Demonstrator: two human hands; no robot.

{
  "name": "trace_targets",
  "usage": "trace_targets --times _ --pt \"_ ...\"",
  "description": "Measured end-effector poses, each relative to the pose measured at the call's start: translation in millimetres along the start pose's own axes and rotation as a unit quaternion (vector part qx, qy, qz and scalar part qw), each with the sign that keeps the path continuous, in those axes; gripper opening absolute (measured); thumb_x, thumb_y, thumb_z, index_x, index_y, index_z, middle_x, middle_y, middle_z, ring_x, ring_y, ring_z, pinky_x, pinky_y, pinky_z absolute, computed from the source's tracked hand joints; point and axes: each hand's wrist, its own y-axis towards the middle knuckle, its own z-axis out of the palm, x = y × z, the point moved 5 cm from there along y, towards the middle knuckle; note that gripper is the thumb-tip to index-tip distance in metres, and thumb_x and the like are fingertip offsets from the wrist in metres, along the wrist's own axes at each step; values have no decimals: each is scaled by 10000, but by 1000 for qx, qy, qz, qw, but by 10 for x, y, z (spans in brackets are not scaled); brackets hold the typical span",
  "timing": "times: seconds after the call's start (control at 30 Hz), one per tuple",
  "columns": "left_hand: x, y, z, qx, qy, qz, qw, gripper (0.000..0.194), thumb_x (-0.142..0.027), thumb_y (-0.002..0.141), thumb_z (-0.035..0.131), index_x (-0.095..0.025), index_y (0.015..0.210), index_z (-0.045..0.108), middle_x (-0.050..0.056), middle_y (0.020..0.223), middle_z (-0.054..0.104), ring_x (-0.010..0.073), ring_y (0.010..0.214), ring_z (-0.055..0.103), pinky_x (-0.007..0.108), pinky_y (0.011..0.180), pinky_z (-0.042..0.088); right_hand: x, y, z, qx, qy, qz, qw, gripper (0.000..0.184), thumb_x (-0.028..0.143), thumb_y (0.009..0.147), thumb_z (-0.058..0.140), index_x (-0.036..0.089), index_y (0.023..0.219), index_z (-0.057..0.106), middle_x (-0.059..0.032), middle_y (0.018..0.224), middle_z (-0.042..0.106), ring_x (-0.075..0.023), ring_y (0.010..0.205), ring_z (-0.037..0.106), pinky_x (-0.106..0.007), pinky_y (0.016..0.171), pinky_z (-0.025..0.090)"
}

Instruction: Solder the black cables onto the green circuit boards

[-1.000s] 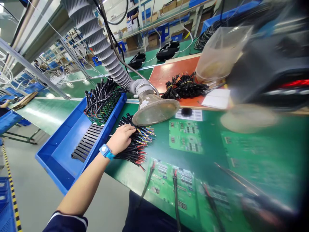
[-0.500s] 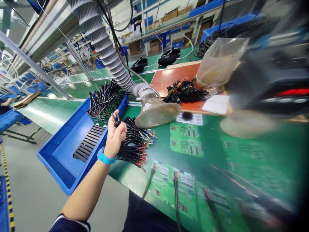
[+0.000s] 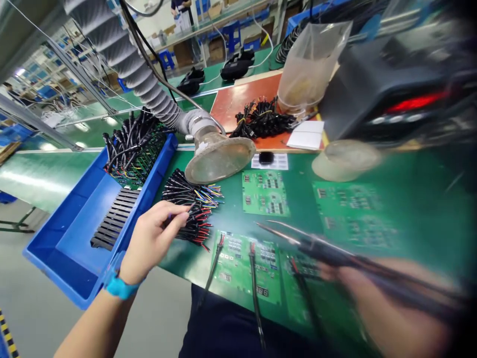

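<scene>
My left hand [image 3: 151, 238], with a light-blue wristband, is closed in a pinch on a black cable [image 3: 191, 207]; only a short dark end shows at the fingertips. Beyond it lies a bundle of black cables with blue and yellow wire ends [image 3: 208, 195], and beside that, cables with red ends [image 3: 201, 223]. Blurred at the lower right, my right hand [image 3: 387, 298] grips a dark-handled soldering iron [image 3: 320, 251]. Two pointed metal tips reach left above the green circuit boards [image 3: 238, 283]. Black cables with red ends lie across these boards.
A blue bin [image 3: 70, 238] at left holds boards with cables and a black slotted rack [image 3: 115, 216]. The fume-extractor hood [image 3: 219, 159] hangs low over the table. More circuit boards [image 3: 264, 193] lie behind. A dark unit with a red display [image 3: 413, 102] stands right.
My left hand lifted a cable from the bundle, showing coloured wire ends, then came nearer and turned towards the boards. My right hand has come into view with the soldering iron raised. The view shifted.
</scene>
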Motion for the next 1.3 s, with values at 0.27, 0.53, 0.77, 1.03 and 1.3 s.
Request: trace_targets --times 0.27,0.53,0.77,1.03,1.3 --pt "99 -156 628 115 183 127 968 198 -151 882 372 -161 1014 519 71 938 605 168 850 594 308 773 498 297 0 390 122 65 36 990 316 543 651 544 237 579 516 -14 597 599 -164 558 562 -261 488 444" --pt "130 -109 803 177 184 108 961 181 -200 898 359 -185 986 517 41 831 611 166 791 603 274 707 480 176 -43 472 165 49 29 985 301 492 679 542 227 555 470 2 535 557 -133 470 513 -237 423 388" --pt "103 -58 857 173 191 113 960 153 -277 846 422 -178 819 536 20 776 546 141 697 536 255 638 441 157 -61 469 173 72 70 980 300 494 667 561 229 556 474 -7 550 585 -152 496 551 -248 443 422" --pt "35 -33 924 227 233 96 941 228 -364 845 466 -175 780 575 26 790 540 171 757 529 285 676 435 198 -62 520 200 65 80 974 311 513 651 561 224 558 492 -11 564 592 -144 481 542 -246 432 417" --pt "49 -59 967 231 242 98 937 233 -380 844 487 -186 851 616 38 837 547 187 813 517 316 733 441 186 -82 559 215 83 98 968 299 500 653 568 220 577 497 -13 606 612 -153 525 572 -248 458 439"
